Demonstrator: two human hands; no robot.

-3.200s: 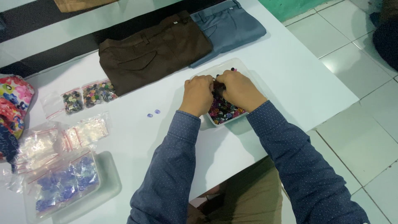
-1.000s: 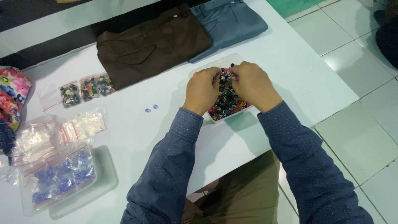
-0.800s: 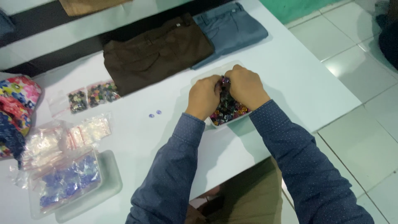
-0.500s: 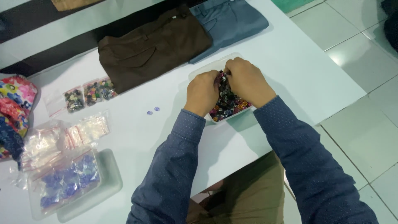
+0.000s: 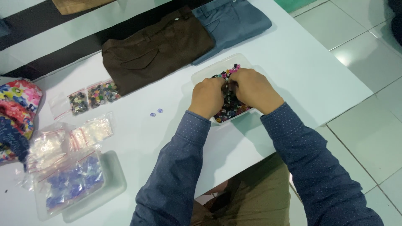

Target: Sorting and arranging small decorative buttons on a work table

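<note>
Both of my hands are down in a clear plastic tray (image 5: 204, 73) heaped with small multicoloured buttons (image 5: 231, 106) on the white table (image 5: 293, 71). My left hand (image 5: 207, 97) is curled, knuckles up, over the left part of the pile. My right hand (image 5: 254, 88) is curled beside it, and the fingertips of both meet over the buttons. The fingers are closed among the buttons; what they pinch is hidden. Two small pale blue buttons (image 5: 155, 112) lie loose on the table left of the tray.
Folded brown trousers (image 5: 157, 46) and folded blue trousers (image 5: 232, 21) lie at the table's far side. Small bags of mixed buttons (image 5: 90, 97), clear bags (image 5: 67, 138) and a bag of blue pieces (image 5: 71, 184) on a clear tray sit left. Floral cloth (image 5: 16, 113) lies at far left.
My hands have stayed in the button tray, working close together over the pile; they shifted only slightly. The view has wobbled with my head.
</note>
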